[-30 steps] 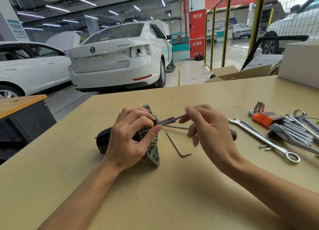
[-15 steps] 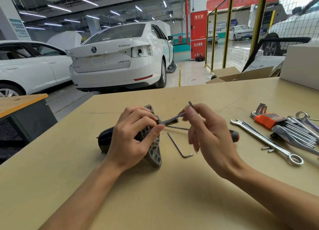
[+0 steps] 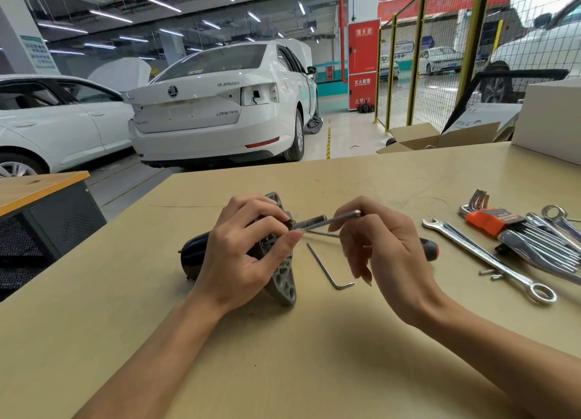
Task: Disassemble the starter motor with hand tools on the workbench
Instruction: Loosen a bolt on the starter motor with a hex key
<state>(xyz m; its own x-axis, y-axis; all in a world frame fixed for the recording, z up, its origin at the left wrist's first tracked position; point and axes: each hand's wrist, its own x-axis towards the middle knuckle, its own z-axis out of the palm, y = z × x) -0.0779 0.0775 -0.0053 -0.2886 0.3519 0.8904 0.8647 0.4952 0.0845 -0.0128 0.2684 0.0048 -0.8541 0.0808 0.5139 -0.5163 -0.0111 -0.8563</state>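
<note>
The starter motor lies on the tan workbench, its black body pointing left and its grey ribbed end housing facing right. My left hand grips the motor round the housing, thumb pressed near the shaft. My right hand pinches the far end of a thin hex key whose other end meets the motor's front by my left thumb. The key lies almost level.
A second hex key lies on the bench between my hands. A screwdriver with a red-black handle shows behind my right hand. Right of it lie a combination wrench, small screws, an orange hex-key set and more wrenches. White box far right.
My right hand has turned the hex key: its short end pointed up half a second ago and now lies level, farther to the right. My left hand keeps its grip on the motor.
</note>
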